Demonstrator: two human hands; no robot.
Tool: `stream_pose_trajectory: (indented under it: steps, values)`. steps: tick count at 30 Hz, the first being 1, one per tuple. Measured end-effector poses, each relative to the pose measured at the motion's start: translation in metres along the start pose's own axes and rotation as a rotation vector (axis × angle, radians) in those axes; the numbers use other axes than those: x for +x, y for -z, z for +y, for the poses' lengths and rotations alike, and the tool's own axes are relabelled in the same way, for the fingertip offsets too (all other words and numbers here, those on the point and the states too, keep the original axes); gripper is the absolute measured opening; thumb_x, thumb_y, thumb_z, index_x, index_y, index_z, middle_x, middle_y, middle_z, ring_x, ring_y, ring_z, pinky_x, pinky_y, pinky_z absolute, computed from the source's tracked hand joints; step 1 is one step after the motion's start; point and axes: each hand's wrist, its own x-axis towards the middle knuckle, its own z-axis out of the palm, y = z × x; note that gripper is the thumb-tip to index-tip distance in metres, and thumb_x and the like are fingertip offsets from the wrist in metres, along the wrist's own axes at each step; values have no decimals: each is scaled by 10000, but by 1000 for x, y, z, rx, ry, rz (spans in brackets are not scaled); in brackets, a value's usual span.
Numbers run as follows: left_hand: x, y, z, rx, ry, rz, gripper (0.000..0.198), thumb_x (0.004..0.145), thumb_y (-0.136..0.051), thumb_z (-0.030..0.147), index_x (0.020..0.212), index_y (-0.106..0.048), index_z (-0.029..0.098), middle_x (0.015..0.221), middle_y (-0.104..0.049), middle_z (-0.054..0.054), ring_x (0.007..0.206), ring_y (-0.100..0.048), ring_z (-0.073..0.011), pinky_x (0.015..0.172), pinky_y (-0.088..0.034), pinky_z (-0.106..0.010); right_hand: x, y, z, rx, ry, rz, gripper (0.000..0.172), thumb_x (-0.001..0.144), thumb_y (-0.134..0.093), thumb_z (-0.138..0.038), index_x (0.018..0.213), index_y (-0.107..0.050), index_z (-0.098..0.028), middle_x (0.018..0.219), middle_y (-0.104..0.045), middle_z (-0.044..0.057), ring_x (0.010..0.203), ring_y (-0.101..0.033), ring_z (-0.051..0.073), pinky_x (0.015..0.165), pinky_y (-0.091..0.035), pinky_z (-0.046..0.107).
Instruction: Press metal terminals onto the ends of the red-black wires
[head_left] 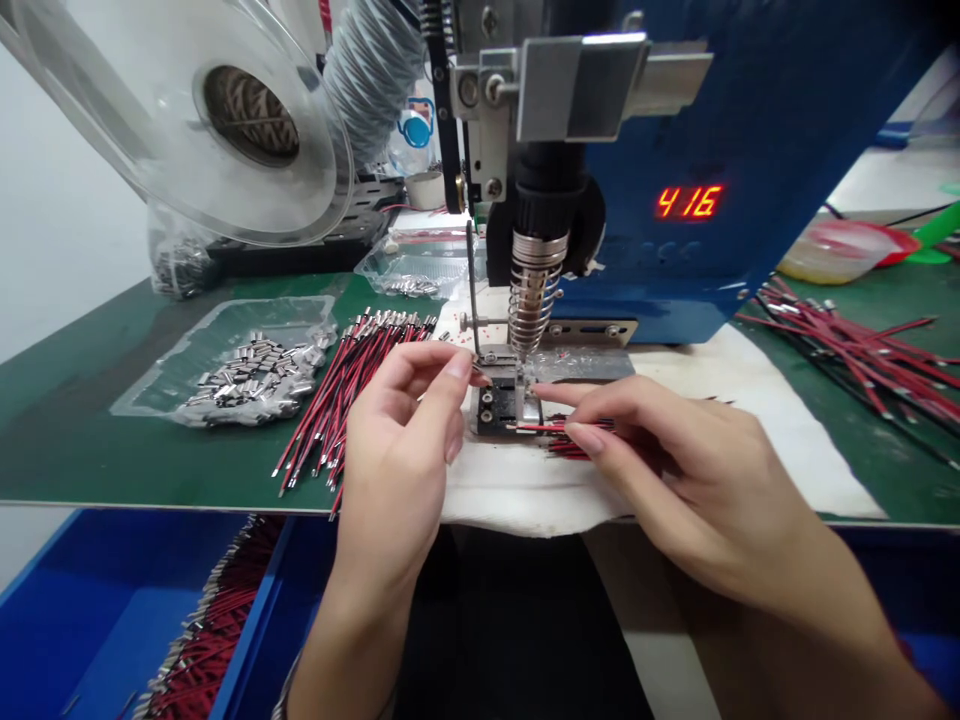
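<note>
My left hand (409, 430) is at the left side of a small metal fixture (496, 400), thumb and forefinger pinched; what they hold is too small to make out. From the right, my right hand (660, 450) pinches a red wire (551, 428) between thumb and middle finger, its end over the fixture's front. The right forefinger points at the fixture below the spring-wrapped machine head (534, 290). More red and black wires (570, 448) lie on the white cloth (510, 490) under the right fingertips.
Left of my hands lie a bundle of red-black wires (337, 390) and a clear tray (161, 385) of metal parts. The blue machine (675, 270) stands behind. More wires (862, 350) lie right. Blue bins (97, 590) are below the table edge.
</note>
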Motion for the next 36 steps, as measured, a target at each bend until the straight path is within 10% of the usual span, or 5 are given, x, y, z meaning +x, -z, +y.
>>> stream_pose_trajectory:
  steps: [8,36]
  values:
    - [6,-10,4,-42,27,-26,63,918,-785,210,901,-724,207,767,-626,14,442,-369,-36,347,-231,-181,5,15,7,-152,49,74,111,1082,-617,-237,1026,-712,-253,937,-830,25,734,-772,182,694,-619,295]
    - [-4,-3,-19,-6,14,-79,55,1008,-744,233,1006,-791,262,674,-532,71,470,-371,-35,531,-445,-158,19,-1,18,-380,95,-65,261,1089,-539,-190,1207,-772,-196,1118,-841,88,935,-796,267,806,-585,377]
